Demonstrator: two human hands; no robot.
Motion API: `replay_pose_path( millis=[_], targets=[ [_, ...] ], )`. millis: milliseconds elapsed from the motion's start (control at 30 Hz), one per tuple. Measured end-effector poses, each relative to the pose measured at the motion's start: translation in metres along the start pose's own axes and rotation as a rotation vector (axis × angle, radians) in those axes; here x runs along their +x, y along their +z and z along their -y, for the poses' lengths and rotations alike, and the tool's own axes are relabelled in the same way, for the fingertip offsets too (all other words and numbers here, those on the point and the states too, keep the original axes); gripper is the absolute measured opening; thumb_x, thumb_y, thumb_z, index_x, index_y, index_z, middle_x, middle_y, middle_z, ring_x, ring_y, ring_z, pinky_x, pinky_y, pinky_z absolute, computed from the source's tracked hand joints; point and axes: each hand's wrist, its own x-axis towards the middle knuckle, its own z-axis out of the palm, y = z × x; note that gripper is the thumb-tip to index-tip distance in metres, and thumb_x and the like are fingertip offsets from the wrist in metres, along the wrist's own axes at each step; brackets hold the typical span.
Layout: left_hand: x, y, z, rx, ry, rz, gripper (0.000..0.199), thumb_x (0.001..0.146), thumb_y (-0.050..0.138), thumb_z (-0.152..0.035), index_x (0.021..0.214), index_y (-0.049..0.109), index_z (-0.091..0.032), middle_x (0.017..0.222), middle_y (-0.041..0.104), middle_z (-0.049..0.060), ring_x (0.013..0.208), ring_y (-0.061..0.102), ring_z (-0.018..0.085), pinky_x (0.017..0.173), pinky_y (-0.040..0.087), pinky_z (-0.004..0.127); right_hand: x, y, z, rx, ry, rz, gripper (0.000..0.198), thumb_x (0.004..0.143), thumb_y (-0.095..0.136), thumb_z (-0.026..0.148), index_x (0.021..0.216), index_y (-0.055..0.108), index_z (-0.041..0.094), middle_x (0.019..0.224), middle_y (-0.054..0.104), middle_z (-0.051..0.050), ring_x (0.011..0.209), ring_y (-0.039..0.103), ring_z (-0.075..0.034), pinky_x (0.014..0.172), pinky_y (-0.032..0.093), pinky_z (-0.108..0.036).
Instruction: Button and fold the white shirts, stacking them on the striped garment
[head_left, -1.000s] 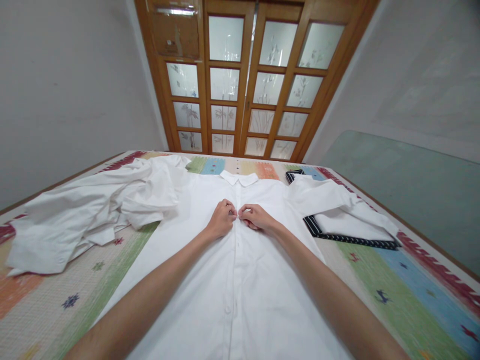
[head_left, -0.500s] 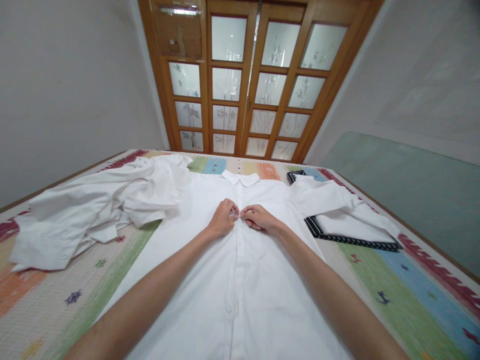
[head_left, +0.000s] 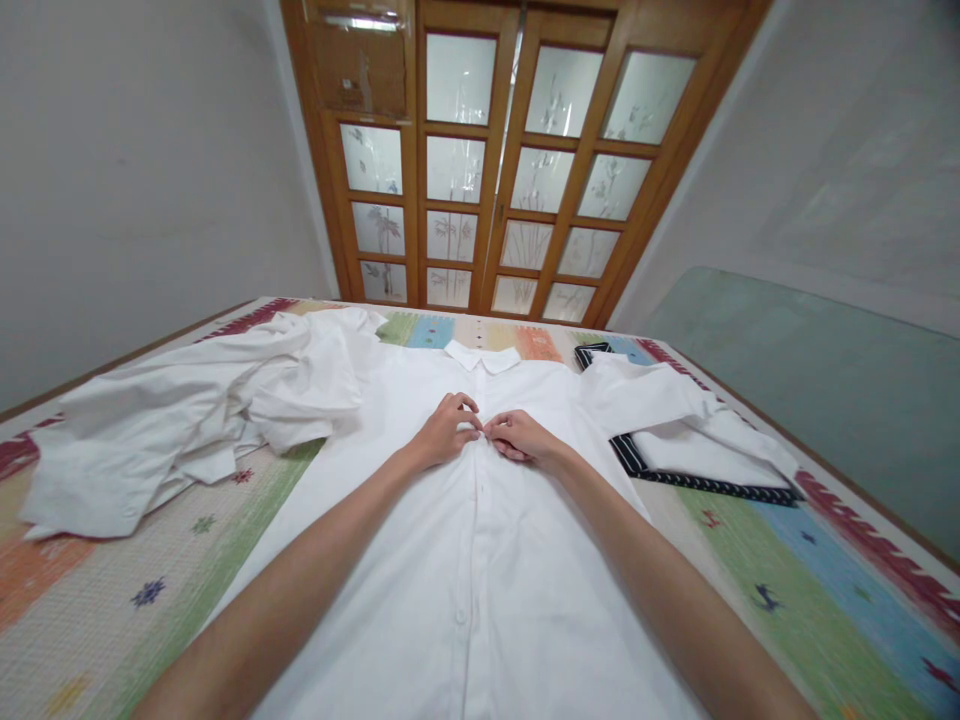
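A white collared shirt (head_left: 555, 560) lies front up, its collar at the far end and its sleeves out to both sides. My left hand (head_left: 448, 430) is at the upper part of the front placket, fingers bent and pinching the cloth edge. Facing it, my right hand (head_left: 519, 436) pinches the placket with thumb and forefinger. The fingertips of both hands nearly meet, and whatever button is between them is too small to make out. Lower on the placket a button (head_left: 460, 617) shows.
The shirt lies on a patterned, multicoloured cover (head_left: 757, 580). Crumpled white cloth (head_left: 187, 410) spreads at the left. Under the right sleeve lies folded white cloth with black striped trim (head_left: 705, 480). Wood-framed glass doors (head_left: 480, 150) stand beyond, with walls on both sides.
My left hand's fingers have shifted slightly and spread a little more at the placket. My right hand has barely moved and keeps its pinch.
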Motion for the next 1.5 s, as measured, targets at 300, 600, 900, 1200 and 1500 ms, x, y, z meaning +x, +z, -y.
replay_pose_path(
  millis=[300,600,900,1200,1500],
  targets=[
    [-0.002,0.001,-0.003,0.127,0.082,-0.011,0.015,0.082,0.06,-0.009,0.078,0.069,-0.021,0.099,0.057,0.004,0.092,0.051,0.018,0.084,0.047,0.033,-0.001,0.006,-0.001,-0.116,-0.046,-0.082,0.01,0.071,0.062,0.025,0.071,0.059,0.016,0.044,0.052,0.007,0.027,0.033,-0.003,0.027,0.017,-0.017],
    [-0.005,-0.013,-0.013,0.263,0.137,0.089,0.015,0.08,0.058,-0.011,0.078,0.07,-0.019,0.098,0.061,0.006,0.09,0.053,0.019,0.083,0.047,0.033,-0.002,0.011,0.0,-0.211,-0.07,-0.123,0.004,0.07,0.06,0.018,0.073,0.06,0.016,0.041,0.052,0.009,0.027,0.034,-0.003,0.027,0.021,-0.016],
    [-0.011,-0.007,-0.023,0.33,0.142,0.081,0.023,0.085,0.053,-0.016,0.07,0.07,-0.018,0.095,0.065,0.007,0.087,0.054,0.019,0.08,0.047,0.033,-0.003,0.01,0.002,-0.162,-0.036,-0.074,0.005,0.075,0.056,0.02,0.072,0.059,0.016,0.041,0.051,0.009,0.027,0.031,-0.003,0.028,0.018,-0.017],
    [-0.015,0.001,-0.026,0.256,0.006,-0.029,0.031,0.088,0.057,-0.024,0.06,0.07,-0.02,0.091,0.064,0.006,0.085,0.054,0.018,0.08,0.047,0.033,-0.002,0.009,0.001,-0.116,-0.048,-0.057,0.009,0.074,0.06,0.023,0.074,0.063,0.015,0.044,0.052,0.008,0.029,0.03,-0.003,0.029,0.018,-0.018],
    [-0.016,0.003,-0.019,0.106,-0.179,-0.077,0.018,0.081,0.064,-0.025,0.068,0.075,-0.022,0.095,0.066,0.005,0.09,0.055,0.019,0.084,0.05,0.035,0.001,0.009,-0.001,-0.218,-0.136,-0.121,0.014,0.063,0.07,0.024,0.072,0.064,0.015,0.044,0.05,0.009,0.035,0.035,-0.004,0.036,0.025,-0.018]
  ],
)
